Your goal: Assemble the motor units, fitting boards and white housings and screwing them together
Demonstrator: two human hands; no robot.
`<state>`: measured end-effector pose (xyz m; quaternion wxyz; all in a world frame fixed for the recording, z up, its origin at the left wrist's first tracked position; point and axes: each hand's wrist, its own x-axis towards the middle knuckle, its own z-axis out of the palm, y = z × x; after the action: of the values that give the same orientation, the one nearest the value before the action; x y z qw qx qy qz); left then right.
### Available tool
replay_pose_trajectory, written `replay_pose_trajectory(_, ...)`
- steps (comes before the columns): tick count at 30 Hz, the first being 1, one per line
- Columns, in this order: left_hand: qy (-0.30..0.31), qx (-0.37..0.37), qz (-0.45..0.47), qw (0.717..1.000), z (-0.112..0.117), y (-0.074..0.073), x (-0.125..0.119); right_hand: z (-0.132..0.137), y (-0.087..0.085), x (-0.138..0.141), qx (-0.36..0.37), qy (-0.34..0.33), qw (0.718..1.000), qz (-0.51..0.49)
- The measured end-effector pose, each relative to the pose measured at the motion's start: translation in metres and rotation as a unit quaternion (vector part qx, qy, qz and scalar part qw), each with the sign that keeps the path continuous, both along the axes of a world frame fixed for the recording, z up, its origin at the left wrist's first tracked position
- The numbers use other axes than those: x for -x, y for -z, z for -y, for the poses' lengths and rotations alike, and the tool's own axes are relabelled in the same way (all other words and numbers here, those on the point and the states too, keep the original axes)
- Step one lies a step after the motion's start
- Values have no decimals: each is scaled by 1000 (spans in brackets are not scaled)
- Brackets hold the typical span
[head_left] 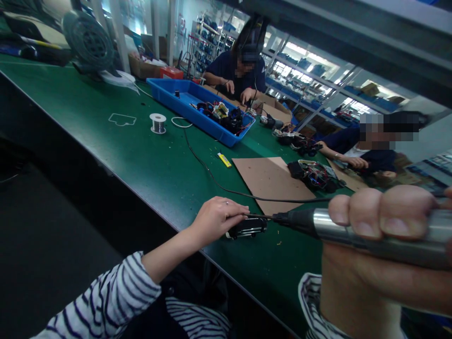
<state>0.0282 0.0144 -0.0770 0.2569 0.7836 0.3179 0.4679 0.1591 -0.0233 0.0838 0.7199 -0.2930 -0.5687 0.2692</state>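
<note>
My right hand (384, 221) is wrapped around a silver electric screwdriver (321, 222) with a black nose, held level close to the camera. Its thin bit points left and ends at the fingertips of my left hand (221, 215). The thumb and fingers of that hand are pinched together at the bit's tip; whatever is between them is too small to make out. Right below these fingers a small black toy car body (249, 227) with shiny trim lies at the green table's near edge, partly covered by the hand.
A brown cardboard sheet (271, 181) lies ahead, with a wired black assembly (314, 175) at its right. Beyond are a yellow packet (224, 160), a solder spool (157, 124) and a blue tray (197, 120) of parts. A black cable crosses the table. Two people work opposite.
</note>
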Motion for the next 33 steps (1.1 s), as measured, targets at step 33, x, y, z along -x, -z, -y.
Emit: replay_pose_trajectory(33, -149, -48, -362, 919, 32, 2, -101, -53, 53, 33, 129, -131, 983, 18)
